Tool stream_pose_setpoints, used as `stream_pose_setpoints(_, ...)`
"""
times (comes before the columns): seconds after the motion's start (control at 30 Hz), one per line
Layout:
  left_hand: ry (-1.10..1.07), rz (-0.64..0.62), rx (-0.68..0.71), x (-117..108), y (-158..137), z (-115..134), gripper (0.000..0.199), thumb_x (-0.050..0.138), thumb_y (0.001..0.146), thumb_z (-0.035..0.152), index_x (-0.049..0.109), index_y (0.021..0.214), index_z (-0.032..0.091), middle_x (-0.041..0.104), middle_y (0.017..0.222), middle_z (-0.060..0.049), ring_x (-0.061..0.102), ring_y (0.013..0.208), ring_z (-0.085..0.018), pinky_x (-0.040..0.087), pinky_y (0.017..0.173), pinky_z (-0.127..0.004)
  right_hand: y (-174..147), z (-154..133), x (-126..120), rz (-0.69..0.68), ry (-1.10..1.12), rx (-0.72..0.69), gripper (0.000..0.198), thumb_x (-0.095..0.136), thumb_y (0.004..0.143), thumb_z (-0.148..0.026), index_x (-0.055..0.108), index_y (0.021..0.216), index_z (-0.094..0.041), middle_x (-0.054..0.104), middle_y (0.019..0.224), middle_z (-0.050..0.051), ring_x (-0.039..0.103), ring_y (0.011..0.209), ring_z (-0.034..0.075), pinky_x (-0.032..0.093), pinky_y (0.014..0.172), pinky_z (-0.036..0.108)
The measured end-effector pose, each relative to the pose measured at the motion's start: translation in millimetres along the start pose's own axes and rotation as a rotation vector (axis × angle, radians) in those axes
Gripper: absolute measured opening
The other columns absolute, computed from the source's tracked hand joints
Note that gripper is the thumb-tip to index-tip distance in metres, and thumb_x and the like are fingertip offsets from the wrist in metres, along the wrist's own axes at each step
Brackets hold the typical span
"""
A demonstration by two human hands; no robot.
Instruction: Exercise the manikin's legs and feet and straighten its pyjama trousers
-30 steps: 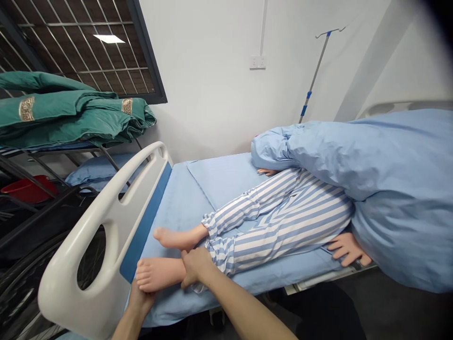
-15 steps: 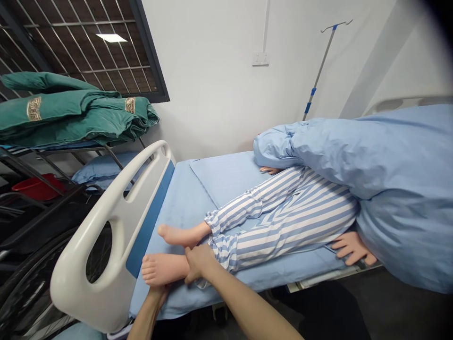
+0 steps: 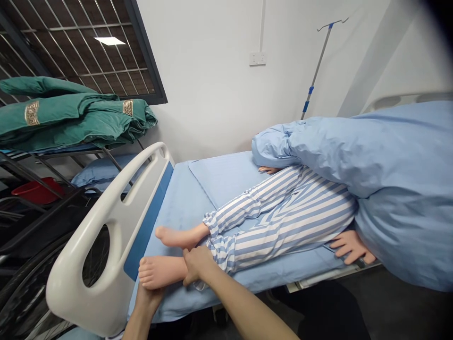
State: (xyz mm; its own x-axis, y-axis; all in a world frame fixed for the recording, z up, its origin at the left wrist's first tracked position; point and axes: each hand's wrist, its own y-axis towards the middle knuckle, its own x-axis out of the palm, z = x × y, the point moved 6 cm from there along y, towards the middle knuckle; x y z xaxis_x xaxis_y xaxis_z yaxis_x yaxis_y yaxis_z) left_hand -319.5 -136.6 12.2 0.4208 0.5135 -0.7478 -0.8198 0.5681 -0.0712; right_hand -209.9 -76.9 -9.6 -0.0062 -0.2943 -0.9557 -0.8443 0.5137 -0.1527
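A manikin in blue-and-white striped trousers [image 3: 283, 229] lies on the bed with its legs stretched toward the footboard. My right hand [image 3: 198, 264] wraps round the ankle of its near foot [image 3: 163, 271], just below the trouser cuff. Under the sole of that same foot, my left hand [image 3: 150, 297] cups it from below; its fingers are mostly hidden behind the foot. The far foot [image 3: 180, 236] rests on the sheet beside it, touched by neither hand. A blue quilt [image 3: 385, 174] covers the upper body, and one manikin hand [image 3: 352, 246] pokes out at the near edge.
A white footboard [image 3: 102, 245] rises at the left of the blue sheet [image 3: 226, 174]. Behind it, green folded bedding [image 3: 71, 115] lies on a metal rack, above a red basin [image 3: 37, 191] and a wheelchair wheel. An IV pole [image 3: 314, 75] stands by the wall.
My left hand has shifted left along the underside of the near foot, from the heel toward the toes. My right hand keeps its hold on the ankle.
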Motion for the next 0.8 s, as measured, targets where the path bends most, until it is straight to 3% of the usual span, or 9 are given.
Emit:
stream_pose_setpoints(0.13,0.277,0.013,0.04,9,0,10,0.017,0.036,0.07,0.027,0.05,0.078,0.022,0.054,0.074,-0.007,0.052,0.076,-0.027,0.037,0.055,-0.04,-1,-1,-2,0.024,0.002,-0.024,0.072,0.063,0.044,-0.053,0.046,0.102,-0.014,0.063,0.082,0.013,0.06,0.07,0.027,0.047,0.06,0.039)
stream_pose_setpoints(0.2,0.447,0.151,-0.133,11,-6,12,0.028,0.031,0.071,0.024,0.051,0.09,0.021,0.055,0.084,-0.011,0.051,0.084,-0.031,0.037,0.057,-0.043,-1,0,-2,0.029,0.003,-0.026,0.072,0.063,0.044,-0.053,0.047,0.102,-0.014,0.063,0.082,0.013,0.06,0.069,0.027,0.047,0.059,0.04)
stream_pose_setpoints(0.27,0.582,0.365,-0.376,8,-16,11,0.039,0.024,0.072,0.019,0.047,0.103,0.016,0.053,0.097,-0.017,0.048,0.09,-0.034,0.036,0.056,-0.044,-2,-1,-2,0.027,0.003,-0.027,0.073,0.062,0.044,-0.054,0.047,0.102,-0.013,0.063,0.082,0.013,0.06,0.068,0.027,0.047,0.058,0.04)
stream_pose_setpoints(0.33,0.669,0.472,-0.494,10,-22,12,0.047,0.019,0.071,0.015,0.042,0.112,0.012,0.049,0.107,-0.021,0.048,0.091,-0.036,0.035,0.054,-0.044,-2,-1,-3,0.034,0.004,-0.021,0.074,0.062,0.044,-0.056,0.047,0.102,-0.013,0.063,0.082,0.013,0.06,0.069,0.028,0.047,0.058,0.04)
stream_pose_setpoints(0.43,0.769,0.435,-0.458,20,-15,9,0.051,0.019,0.07,0.015,0.04,0.116,0.012,0.051,0.105,-0.022,0.049,0.088,-0.038,0.034,0.053,-0.047,-3,-1,-4,0.03,0.003,0.0,0.074,0.061,0.046,-0.058,0.048,0.101,-0.012,0.063,0.083,0.013,0.06,0.069,0.028,0.046,0.06,0.039)
stream_pose_setpoints(0.53,0.812,0.496,-0.483,19,-13,2,0.052,0.022,0.069,0.015,0.043,0.116,0.013,0.054,0.1,-0.019,0.05,0.087,-0.037,0.036,0.054,-0.048,-5,-2,-5,0.018,0.002,-0.002,0.074,0.062,0.046,-0.059,0.048,0.101,-0.012,0.063,0.083,0.014,0.06,0.07,0.028,0.046,0.061,0.039)
stream_pose_setpoints(0.8,0.687,0.522,-0.476,13,-19,5,0.052,0.012,0.073,0.004,0.042,0.114,0.006,0.051,0.102,-0.02,0.048,0.085,-0.032,0.031,0.052,-0.039,-5,-3,0,0.068,0.025,0.002,0.077,0.065,0.044,-0.059,0.049,0.102,-0.01,0.063,0.082,0.015,0.059,0.067,0.029,0.044,0.058,0.039)
